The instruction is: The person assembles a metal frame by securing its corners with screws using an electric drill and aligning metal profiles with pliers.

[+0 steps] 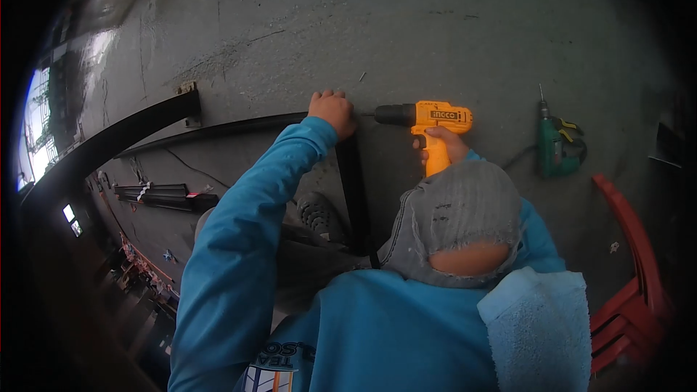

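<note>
Grey floor [508, 43] spreads below; your right hand [451, 144] clamps the drill [441, 115], pointed at your left hand [334, 114], closed on black bars [353, 181].

Near twelve o'clock, the left hand [333, 113] grips black bars [352, 181] where they meet. At about two o'clock, the right hand [447, 145] holds a yellow drill [441, 116], its bit toward nine o'clock, facing that corner. A green drill [557, 149] lies on the gray floor [465, 43] at three; a red chair [630, 229] shows at four.
</note>
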Available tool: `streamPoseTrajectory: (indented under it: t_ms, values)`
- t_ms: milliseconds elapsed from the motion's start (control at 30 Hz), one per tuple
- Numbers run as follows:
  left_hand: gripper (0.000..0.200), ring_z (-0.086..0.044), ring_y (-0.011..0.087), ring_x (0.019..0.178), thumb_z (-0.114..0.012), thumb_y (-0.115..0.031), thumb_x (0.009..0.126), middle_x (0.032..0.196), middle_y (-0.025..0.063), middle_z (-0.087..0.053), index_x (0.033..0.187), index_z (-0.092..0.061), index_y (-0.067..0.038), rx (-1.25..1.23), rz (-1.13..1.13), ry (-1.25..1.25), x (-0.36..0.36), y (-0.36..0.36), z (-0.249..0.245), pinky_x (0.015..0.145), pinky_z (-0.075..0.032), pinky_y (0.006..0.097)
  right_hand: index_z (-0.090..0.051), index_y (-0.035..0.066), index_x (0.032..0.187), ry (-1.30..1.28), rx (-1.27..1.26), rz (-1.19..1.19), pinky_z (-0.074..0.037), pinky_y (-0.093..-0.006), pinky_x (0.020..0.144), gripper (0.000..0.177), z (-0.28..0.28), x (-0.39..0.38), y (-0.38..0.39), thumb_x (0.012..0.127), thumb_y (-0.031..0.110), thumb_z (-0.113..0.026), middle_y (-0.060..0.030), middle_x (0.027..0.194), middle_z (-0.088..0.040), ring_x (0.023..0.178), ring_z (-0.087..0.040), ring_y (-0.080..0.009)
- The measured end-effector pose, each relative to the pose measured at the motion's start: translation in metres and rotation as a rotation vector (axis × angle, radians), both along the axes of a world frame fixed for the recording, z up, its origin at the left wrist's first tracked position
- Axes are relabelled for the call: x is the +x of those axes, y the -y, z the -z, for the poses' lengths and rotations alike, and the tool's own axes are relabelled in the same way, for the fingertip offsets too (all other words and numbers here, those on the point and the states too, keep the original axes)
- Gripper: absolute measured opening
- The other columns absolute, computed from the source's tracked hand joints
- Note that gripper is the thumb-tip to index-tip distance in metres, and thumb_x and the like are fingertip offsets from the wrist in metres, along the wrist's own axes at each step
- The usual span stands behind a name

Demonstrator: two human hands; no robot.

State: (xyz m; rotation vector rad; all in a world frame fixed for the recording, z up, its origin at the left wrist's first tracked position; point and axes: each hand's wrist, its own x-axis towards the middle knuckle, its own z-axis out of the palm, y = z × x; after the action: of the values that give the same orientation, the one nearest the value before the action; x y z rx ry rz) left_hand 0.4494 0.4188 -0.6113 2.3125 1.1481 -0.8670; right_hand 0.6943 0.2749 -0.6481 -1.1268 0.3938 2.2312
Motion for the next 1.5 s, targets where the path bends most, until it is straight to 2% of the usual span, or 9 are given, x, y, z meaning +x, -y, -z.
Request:
streamPoseTrajectory:
  t_ms: [233,333,733,933,1067,1133,1167,1267,1500]
  values:
    - [0.027,-0.063,0.0307,0.106,-0.059,-0.020,0.091,0.116,0.0140,-0.066,0.114,-0.068,-0.007,-0.204,0.109,-0.385,0.051,0.003,0.009,0.090,-0.043,0.0449,-0.052,0.004,0.118,0.269,0.313,0.202,-0.059,-0.0318,0.061,0.037,0.006,0.063,-0.006,0.089,0.025,-0.062,-0.0139,0.095,-0.066,0.065,-0.065,-0.0191]
    - [0.032,-0.065,0.0351,0.101,-0.060,-0.023,0.090,0.112,0.0168,-0.067,0.116,-0.067,-0.006,-0.241,-0.021,-0.337,0.055,0.006,0.031,0.085,-0.048,0.0494,-0.051,0.005,0.119,0.361,0.342,0.225,-0.059,-0.0335,0.064,0.038,0.013,0.084,-0.005,0.090,0.027,-0.060,-0.0136,0.098,-0.066,0.067,-0.065,-0.0195]
    - [0.026,-0.067,0.0367,0.090,-0.059,-0.018,0.089,0.102,0.0185,-0.069,0.109,-0.068,-0.004,-0.030,0.506,-0.158,0.059,0.043,0.044,0.071,-0.051,0.0489,-0.053,0.006,0.119,0.412,0.236,0.480,-0.055,-0.0401,0.076,0.040,0.038,0.078,0.038,0.089,0.031,-0.058,-0.0143,0.103,-0.067,0.083,-0.064,-0.0247]
    - [0.021,-0.065,0.0319,0.074,-0.056,-0.016,0.090,0.092,0.0168,-0.069,0.101,-0.069,-0.003,-0.104,0.208,-0.167,0.057,0.018,0.057,0.066,-0.050,0.0461,-0.055,0.003,0.113,0.576,0.019,0.062,-0.053,-0.0446,0.080,0.039,0.039,0.105,0.039,0.088,0.032,-0.059,-0.0154,0.098,-0.066,0.086,-0.064,-0.0309]
    - [0.015,-0.060,0.0290,0.063,-0.058,-0.015,0.089,0.079,0.0130,-0.066,0.091,-0.069,-0.005,0.049,0.403,-0.312,0.052,0.038,0.063,0.064,-0.048,0.0438,-0.059,-0.001,0.115,0.939,0.010,-0.744,-0.052,-0.0470,0.087,0.045,0.002,0.127,0.038,0.085,0.032,-0.064,-0.0192,0.101,-0.068,0.098,-0.064,-0.0356]
    - [0.014,-0.058,0.0276,0.057,-0.060,-0.016,0.088,0.070,0.0100,-0.064,0.083,-0.069,-0.006,0.168,0.436,-0.307,0.050,0.035,0.070,0.063,-0.048,0.0424,-0.062,-0.003,0.114,0.964,0.685,-1.841,-0.054,-0.0443,0.083,0.041,-0.011,0.139,0.023,0.085,0.026,-0.065,-0.0211,0.105,-0.067,0.093,-0.066,-0.0343]
    - [0.013,-0.058,0.0275,0.059,-0.060,-0.015,0.088,0.073,0.0100,-0.064,0.087,-0.070,-0.007,0.182,0.518,-0.376,0.050,0.036,0.084,0.064,-0.048,0.0429,-0.064,-0.005,0.110,1.052,0.236,-1.366,-0.055,-0.0403,0.079,0.037,-0.013,0.133,0.020,0.086,0.023,-0.063,-0.0198,0.102,-0.068,0.087,-0.068,-0.0315]
    - [0.015,-0.059,0.0278,0.068,-0.059,-0.014,0.089,0.086,0.0131,-0.065,0.098,-0.069,-0.007,0.149,0.446,-0.329,0.047,0.033,0.083,0.068,-0.047,0.0444,-0.063,-0.005,0.110,0.910,0.199,-1.082,-0.056,-0.0377,0.077,0.039,-0.055,0.110,-0.003,0.087,0.027,-0.062,-0.0186,0.099,-0.069,0.082,-0.069,-0.0277]
    - [0.023,-0.064,0.0317,0.088,-0.059,-0.015,0.090,0.104,0.0155,-0.067,0.109,-0.068,-0.005,-0.046,0.167,-0.046,0.030,0.017,0.046,0.075,-0.045,0.0444,-0.064,-0.002,0.109,0.934,0.388,-1.434,-0.056,-0.0367,0.080,0.038,-0.113,0.050,-0.101,0.087,0.028,-0.062,-0.0173,0.101,-0.069,0.087,-0.069,-0.0260]
